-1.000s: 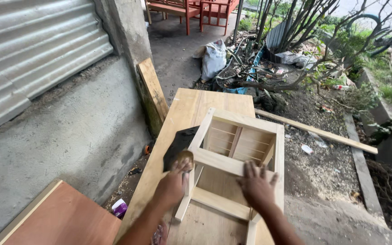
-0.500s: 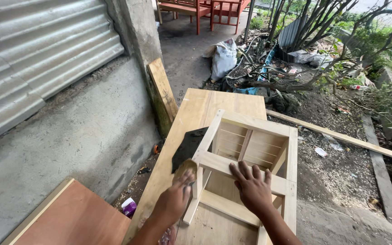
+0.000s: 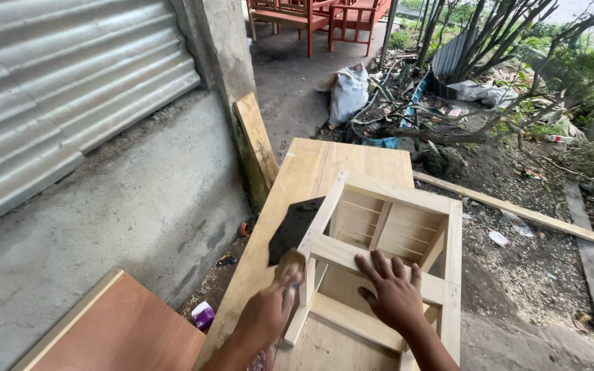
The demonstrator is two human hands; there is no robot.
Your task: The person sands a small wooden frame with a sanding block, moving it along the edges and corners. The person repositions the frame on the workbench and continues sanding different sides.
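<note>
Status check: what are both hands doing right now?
Left hand presses small pad against wooden frame. Right hand flat on crossbar. Black sheet beside frame.

Pale bare-wood frame (image 3: pixel 386 240) & bench top (image 3: pixel 324 172), matt, unvarnished; black sheet (image 3: pixel 293 227) dull; wall (image 3: pixel 125 206) rough concrete; shutter (image 3: pixel 56 89) corrugated metal.

Open room is found on the far part of the long wooden board (image 3: pixel 352 161), past the wooden frame (image 3: pixel 386 227), and on the bare ground at the right. The near part of the board is filled by the frame, and a black sheet (image 3: pixel 295 227) is laid at its left. The left side is blocked by the concrete wall (image 3: pixel 118 206) and a leaning plank (image 3: pixel 256 141).
</note>
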